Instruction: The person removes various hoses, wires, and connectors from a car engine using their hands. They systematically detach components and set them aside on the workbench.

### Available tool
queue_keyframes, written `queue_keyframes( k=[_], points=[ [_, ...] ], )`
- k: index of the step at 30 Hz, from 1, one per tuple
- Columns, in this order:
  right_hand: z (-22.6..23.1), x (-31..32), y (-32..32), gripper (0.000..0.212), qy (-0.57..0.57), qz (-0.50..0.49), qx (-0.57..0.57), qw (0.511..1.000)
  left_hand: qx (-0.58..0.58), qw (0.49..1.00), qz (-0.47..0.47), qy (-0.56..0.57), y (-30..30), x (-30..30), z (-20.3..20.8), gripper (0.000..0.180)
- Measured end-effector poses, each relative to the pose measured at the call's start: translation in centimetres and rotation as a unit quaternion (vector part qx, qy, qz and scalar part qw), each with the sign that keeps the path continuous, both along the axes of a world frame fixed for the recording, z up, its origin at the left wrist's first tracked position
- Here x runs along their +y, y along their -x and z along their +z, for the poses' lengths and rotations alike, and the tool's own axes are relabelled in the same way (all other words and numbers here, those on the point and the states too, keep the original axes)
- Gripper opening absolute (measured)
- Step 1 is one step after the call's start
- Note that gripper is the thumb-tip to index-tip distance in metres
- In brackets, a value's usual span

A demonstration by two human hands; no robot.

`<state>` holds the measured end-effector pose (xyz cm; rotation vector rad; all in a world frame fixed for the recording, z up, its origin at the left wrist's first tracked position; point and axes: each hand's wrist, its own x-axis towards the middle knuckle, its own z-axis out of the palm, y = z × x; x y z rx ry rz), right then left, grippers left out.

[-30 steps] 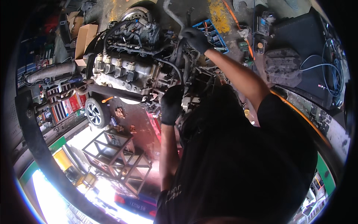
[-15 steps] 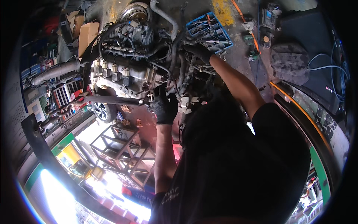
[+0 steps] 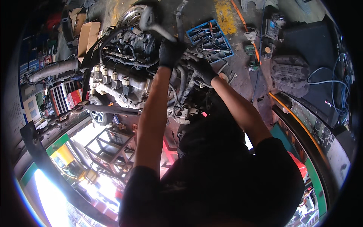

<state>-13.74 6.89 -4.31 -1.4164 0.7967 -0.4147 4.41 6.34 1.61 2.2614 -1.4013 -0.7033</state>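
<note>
Grey hose [image 3: 162, 31] rises beyond the right end of the engine [image 3: 130, 85], and the left hand [image 3: 171, 53] has moved up from the engine's near side, its grip now seemingly wrapped around the hose's lower part. Beside it, the right hand [image 3: 203, 71] stays among the hoses, its grip too obscured to tell, so both hands now appear to work one spot.
</note>
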Motion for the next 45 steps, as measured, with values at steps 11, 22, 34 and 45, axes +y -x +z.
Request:
queue_keyframes(
  k=[11,22,34,45],
  points=[
    [16.3,1.8,0.1,0.037,0.032,0.014,-0.108,0.994,0.131,0.958,-0.096,0.235,0.3,15.2,2.7,0.031],
    [24.0,6.9,-0.8,0.049,0.123,0.135,-0.232,0.955,0.004,0.981,-0.093,0.169,6.0,11.8,3.8,0.032],
    [10.6,1.3,4.9,0.011,-0.422,-0.125,-0.149,0.885,0.245,0.958,-0.049,0.142,7.0,16.0,1.6,0.040],
    [11.3,-0.7,-0.2,0.069,0.489,-0.222,-0.014,0.844,0.068,0.985,-0.156,-0.013,11.6,26.2,2.7,0.047]
  ],
)
